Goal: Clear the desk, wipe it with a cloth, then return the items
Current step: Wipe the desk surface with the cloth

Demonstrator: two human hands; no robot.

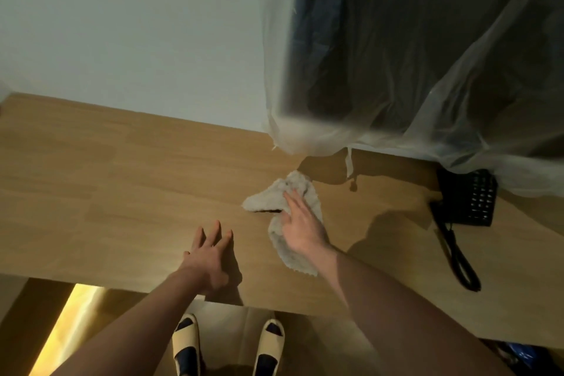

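Note:
A crumpled pale grey cloth lies on the wooden desk near its middle. My right hand rests flat on top of the cloth, fingers extended and pressing it to the desk. My left hand is spread, palm down, on bare wood close to the desk's front edge, left of the cloth, holding nothing.
A black desk telephone with a coiled cord sits at the right of the desk. A large dark screen under clear plastic sheeting stands at the back right. A white wall is behind. My feet in pale slippers show below the desk edge.

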